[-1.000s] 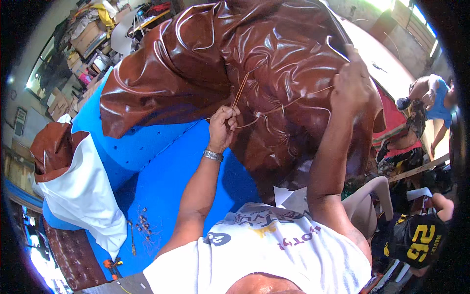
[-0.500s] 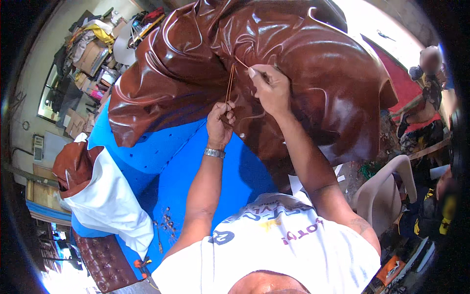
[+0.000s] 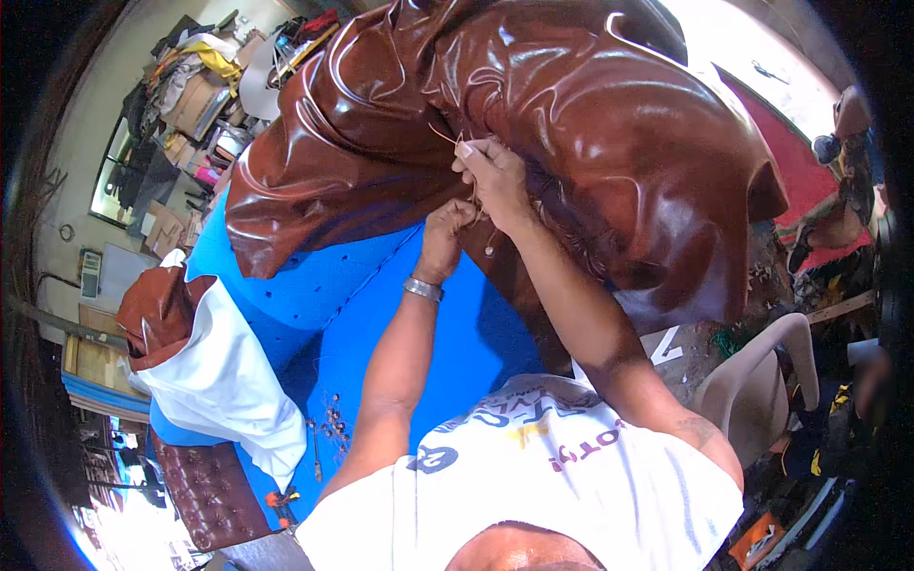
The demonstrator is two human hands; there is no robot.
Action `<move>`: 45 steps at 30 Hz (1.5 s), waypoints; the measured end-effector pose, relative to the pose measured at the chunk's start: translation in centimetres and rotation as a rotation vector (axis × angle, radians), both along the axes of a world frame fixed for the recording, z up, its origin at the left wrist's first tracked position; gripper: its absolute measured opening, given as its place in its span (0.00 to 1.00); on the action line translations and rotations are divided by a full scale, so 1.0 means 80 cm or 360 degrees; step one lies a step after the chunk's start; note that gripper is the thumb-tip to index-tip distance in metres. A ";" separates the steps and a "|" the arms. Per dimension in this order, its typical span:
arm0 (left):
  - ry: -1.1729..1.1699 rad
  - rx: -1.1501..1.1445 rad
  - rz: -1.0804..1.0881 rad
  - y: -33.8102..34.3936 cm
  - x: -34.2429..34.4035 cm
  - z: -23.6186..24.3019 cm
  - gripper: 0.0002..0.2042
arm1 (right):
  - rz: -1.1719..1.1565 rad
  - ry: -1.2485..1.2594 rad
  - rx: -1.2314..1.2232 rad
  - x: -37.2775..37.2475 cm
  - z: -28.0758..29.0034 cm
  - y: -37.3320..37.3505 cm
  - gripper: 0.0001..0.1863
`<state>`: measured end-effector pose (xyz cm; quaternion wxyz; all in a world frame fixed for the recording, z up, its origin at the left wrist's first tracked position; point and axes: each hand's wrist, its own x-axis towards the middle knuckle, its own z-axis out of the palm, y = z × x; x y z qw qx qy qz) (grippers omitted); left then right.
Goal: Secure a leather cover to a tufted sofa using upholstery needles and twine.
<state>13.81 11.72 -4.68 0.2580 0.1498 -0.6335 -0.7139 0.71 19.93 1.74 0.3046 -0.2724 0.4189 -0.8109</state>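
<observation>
A large sheet of glossy brown leather (image 3: 638,190) lies in folds over a blue foam piece (image 3: 381,314). Between the fingertips of my right hand (image 3: 500,181) is a thin tan cord (image 3: 442,134), its loose end sticking out to the upper left. Just below and to the left, my left hand (image 3: 446,240) is closed, fingers curled, with cord running up from it toward the right hand. A small round button (image 3: 489,251) hangs beside the left hand against the leather. The leather's gathered folds sit right above both hands.
White cloth wrapped with brown leather (image 3: 209,352) stands at left. Several small buttons (image 3: 335,423), a thin tool (image 3: 316,452) and an orange-black hand tool (image 3: 282,507) lie on the blue foam. A tufted brown panel (image 3: 205,490) is lower left; a beige chair (image 3: 752,381) at right.
My right hand has moved down and left, and my left hand slightly right and down, so they are now close together. The cord stretched between leather and hands is shorter and slacker.
</observation>
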 end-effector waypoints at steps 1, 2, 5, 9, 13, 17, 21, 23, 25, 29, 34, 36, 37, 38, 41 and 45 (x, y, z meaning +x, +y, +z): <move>-0.0010 0.0003 -0.0009 -0.011 0.001 0.007 0.08 | -0.0009 -0.0010 0.0003 0.000 0.001 0.002 0.12; -0.0091 -0.0196 0.0067 -0.027 0.001 0.017 0.08 | -0.0136 0.0102 0.0032 0.002 0.002 0.002 0.11; -0.0101 -0.0777 0.0554 -0.074 -0.006 0.054 0.13 | -0.0297 0.0298 0.0019 0.009 0.008 -0.004 0.11; -0.0081 0.0121 0.0149 -0.050 -0.051 0.141 0.16 | -0.0345 0.0359 -0.0156 0.000 -0.005 -0.007 0.09; -0.0405 -0.0285 0.0025 -0.044 -0.065 0.172 0.14 | -0.0436 0.0495 -0.0060 0.001 -0.004 -0.003 0.07; -0.0398 -0.0626 0.0013 -0.040 -0.062 0.179 0.10 | -0.0492 0.0526 -0.0054 0.008 -0.013 0.007 0.07; -0.0289 -0.1080 0.0144 -0.023 -0.058 0.176 0.10 | -0.1090 0.0758 -0.0144 0.002 0.000 0.031 0.07; -0.0258 -0.1052 0.0178 -0.025 -0.062 0.167 0.10 | -0.1002 0.0694 -0.0048 0.003 0.014 0.044 0.06; -0.0112 -0.0996 0.0241 -0.023 -0.064 0.162 0.10 | -0.0852 0.0688 0.0111 -0.001 0.025 0.053 0.06; -0.0098 -0.0951 0.0260 -0.017 -0.067 0.154 0.09 | -0.0782 0.0511 -0.0151 -0.014 0.016 0.045 0.07; -0.0065 -0.0632 0.0254 -0.007 -0.063 0.158 0.10 | -0.0881 0.0610 -0.0210 -0.013 0.016 0.045 0.07; -0.0026 -0.0624 0.0256 -0.007 -0.063 0.158 0.09 | -0.0883 0.0655 -0.0146 -0.015 0.014 0.040 0.06; 0.0015 -0.0612 0.0253 -0.008 -0.064 0.157 0.09 | -0.0846 0.0640 -0.0147 -0.015 0.014 0.038 0.06; 0.0013 -0.0611 0.0255 -0.010 -0.064 0.157 0.09 | -0.0810 0.0625 -0.0147 -0.015 0.014 0.036 0.06; 0.0063 -0.0596 0.0213 -0.014 -0.062 0.156 0.09 | -0.0744 0.0743 -0.0144 -0.019 0.020 0.034 0.07; 0.0044 -0.0630 0.0209 -0.017 -0.064 0.157 0.10 | -0.0881 0.0720 -0.0253 -0.020 0.018 0.029 0.07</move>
